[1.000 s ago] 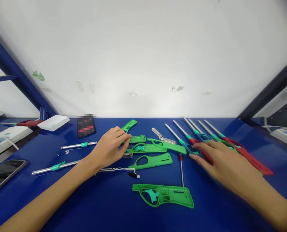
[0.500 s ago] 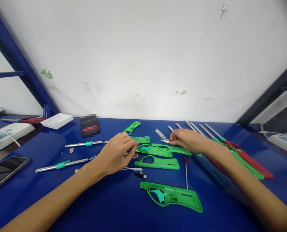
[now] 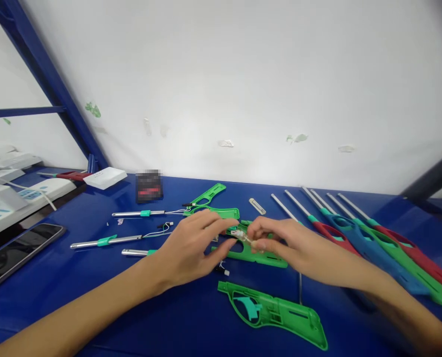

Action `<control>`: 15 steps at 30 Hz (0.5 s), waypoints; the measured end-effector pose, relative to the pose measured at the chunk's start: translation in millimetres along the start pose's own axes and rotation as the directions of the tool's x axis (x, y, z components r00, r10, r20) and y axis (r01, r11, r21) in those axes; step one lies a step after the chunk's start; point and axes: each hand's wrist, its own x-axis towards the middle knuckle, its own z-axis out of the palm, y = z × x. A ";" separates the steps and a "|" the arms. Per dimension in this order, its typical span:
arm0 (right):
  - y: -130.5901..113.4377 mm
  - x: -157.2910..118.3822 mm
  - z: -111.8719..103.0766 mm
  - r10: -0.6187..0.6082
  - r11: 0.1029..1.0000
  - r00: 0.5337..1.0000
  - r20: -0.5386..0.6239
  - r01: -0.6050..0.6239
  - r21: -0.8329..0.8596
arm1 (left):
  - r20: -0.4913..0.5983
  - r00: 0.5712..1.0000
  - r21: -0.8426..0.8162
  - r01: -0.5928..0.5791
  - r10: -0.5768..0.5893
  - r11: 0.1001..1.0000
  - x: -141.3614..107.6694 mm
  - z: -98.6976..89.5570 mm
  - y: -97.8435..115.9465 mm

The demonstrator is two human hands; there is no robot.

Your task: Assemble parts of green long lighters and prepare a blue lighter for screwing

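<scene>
My right hand (image 3: 289,245) pinches a small clear lighter fuel tank (image 3: 243,236) with a whitish, metallic-looking end. My left hand (image 3: 196,243) faces it, thumb and fingers apart around that end; contact cannot be made out. Under the hands lie green lighter shell halves (image 3: 267,259), partly covered. Nearer to me rests another green shell half (image 3: 295,320) with a turquoise trigger (image 3: 249,307) in it. To the left are metal lighter tubes (image 3: 126,241) with turquoise collars and thin wires, one partly behind my left hand.
Several assembled long lighters (image 3: 386,240) lie at the right. A second clear tank (image 3: 257,206) sits behind my hands. Further left are a phone (image 3: 23,255), a white box (image 3: 105,177), a dark pixelated item (image 3: 149,187) and power strips (image 3: 31,198). A wall (image 3: 243,89) closes the back.
My right hand has picked up a clear fuel tank from the back and brought it left to my left hand. My left hand's fingers have spread. The camera view has shifted.
</scene>
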 end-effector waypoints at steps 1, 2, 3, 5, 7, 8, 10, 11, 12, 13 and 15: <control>0.8 0.5 3.4 0.001 1.000 1.000 0.016 -0.002 0.022 | 0.002 1.000 -0.002 -0.018 0.018 1.000 -0.3 0.8 1.8; 1.7 1.0 6.1 0.006 0.999 1.000 0.026 -0.007 0.041 | 0.001 0.999 -0.001 -0.033 0.033 0.999 -0.8 1.6 2.7; 2.2 1.4 8.3 0.011 0.998 0.999 0.030 -0.013 0.058 | -0.004 0.999 0.002 -0.044 0.044 0.999 -1.4 2.3 3.0; 0.7 2.1 12.1 0.030 0.996 0.999 0.022 -0.032 0.088 | -0.010 0.998 0.011 -0.057 0.058 0.998 -2.5 3.1 2.4; -3.9 2.8 16.2 0.051 0.995 0.999 -0.014 -0.050 0.091 | 0.007 0.998 0.019 -0.066 0.066 0.998 -3.3 2.9 1.9; -6.7 3.2 18.7 0.060 0.996 0.997 -0.041 -0.057 0.071 | 0.022 0.997 0.024 -0.068 0.068 0.997 -3.7 2.6 2.1; -11.8 4.5 24.3 0.053 0.998 0.994 -0.097 -0.055 -0.014 | 0.059 0.996 0.040 -0.071 0.069 0.997 -4.3 1.5 3.1; -13.4 5.3 27.3 0.036 0.997 0.992 -0.122 -0.045 -0.070 | 0.075 0.995 0.052 -0.074 0.070 0.996 -4.5 0.9 3.8; -14.3 6.1 30.2 0.015 0.992 0.990 -0.139 -0.032 -0.123 | 0.090 0.993 0.069 -0.077 0.071 0.995 -4.7 0.3 4.5; -14.5 6.8 33.1 -0.005 0.986 0.989 -0.149 -0.020 -0.163 | 0.104 0.992 0.088 -0.080 0.071 0.993 -4.7 -0.2 5.3; -13.1 8.2 38.4 -0.030 0.977 0.987 -0.161 -0.005 -0.211 | 0.133 0.989 0.127 -0.088 0.071 0.988 -4.2 -1.3 6.7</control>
